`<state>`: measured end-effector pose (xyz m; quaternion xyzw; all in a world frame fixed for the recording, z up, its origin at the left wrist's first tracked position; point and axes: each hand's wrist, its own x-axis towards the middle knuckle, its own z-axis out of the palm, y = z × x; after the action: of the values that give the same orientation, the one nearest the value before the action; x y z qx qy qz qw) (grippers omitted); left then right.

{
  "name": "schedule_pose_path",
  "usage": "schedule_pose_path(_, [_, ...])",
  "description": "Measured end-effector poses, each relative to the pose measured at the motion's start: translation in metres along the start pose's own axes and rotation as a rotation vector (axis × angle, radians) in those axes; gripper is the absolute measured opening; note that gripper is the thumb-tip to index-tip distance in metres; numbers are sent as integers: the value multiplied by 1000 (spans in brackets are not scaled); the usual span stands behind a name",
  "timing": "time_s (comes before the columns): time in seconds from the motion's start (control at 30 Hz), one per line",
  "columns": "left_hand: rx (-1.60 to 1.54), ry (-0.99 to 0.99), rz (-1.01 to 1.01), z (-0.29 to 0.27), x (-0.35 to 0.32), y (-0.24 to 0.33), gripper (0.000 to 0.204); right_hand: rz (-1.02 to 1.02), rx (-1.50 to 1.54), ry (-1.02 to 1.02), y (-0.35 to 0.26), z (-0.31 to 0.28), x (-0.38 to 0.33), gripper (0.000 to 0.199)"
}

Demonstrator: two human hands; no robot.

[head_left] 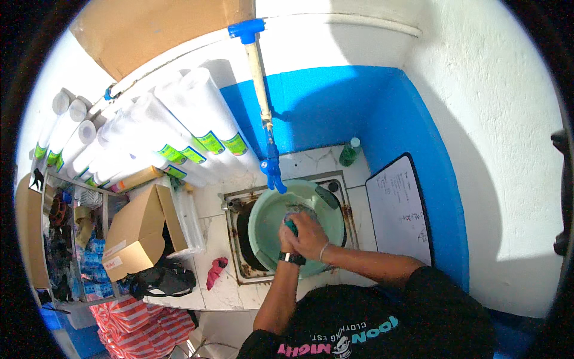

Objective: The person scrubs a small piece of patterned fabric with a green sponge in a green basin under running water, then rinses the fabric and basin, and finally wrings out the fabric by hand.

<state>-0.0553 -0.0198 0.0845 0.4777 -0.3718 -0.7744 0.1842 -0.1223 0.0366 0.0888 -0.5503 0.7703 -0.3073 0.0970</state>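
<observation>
Both my hands are together over a pale green basin [258,224] that sits in a metal sink [244,278]. My left hand [287,242], with a dark watch on its wrist, is closed against my right hand [311,236]. The fingers of my right hand wrap over the left. A small dark green thing [291,225] shows between them; its kind is mostly hidden. Just beyond the fingers is a greyish, blurred patch that I cannot make out. A blue tap [272,170] hangs above the basin's far rim.
A green bottle [349,153] stands behind the sink, and a whiteboard [399,206] leans at the right. Left of the sink lie a crumpled red cloth [216,273], an open cardboard box [140,230] and a black bag [164,280]. White rolls [203,113] line the wall.
</observation>
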Motion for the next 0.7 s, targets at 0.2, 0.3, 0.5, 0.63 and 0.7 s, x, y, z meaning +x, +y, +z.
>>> schedule_pose_path(0.2, [-667,-463,60,-23,28,-33,38,180,17,-72,-21,-30,18,49])
schedule_pose_path(0.3, [-776,-453,44,-21,25,-38,38,154,1,-36,-22,-30,20,51])
schedule_pose_path(0.5, [-609,-291,17,-10,3,-22,42,140,33,-169,-6,-6,9,51])
schedule_pose_path(0.63, [-532,-135,-68,-12,3,-24,44,469,210,-84,0,5,8,46])
schedule_pose_path(0.7, [-86,-138,151,-22,12,-22,48,141,52,34,-3,5,10,47])
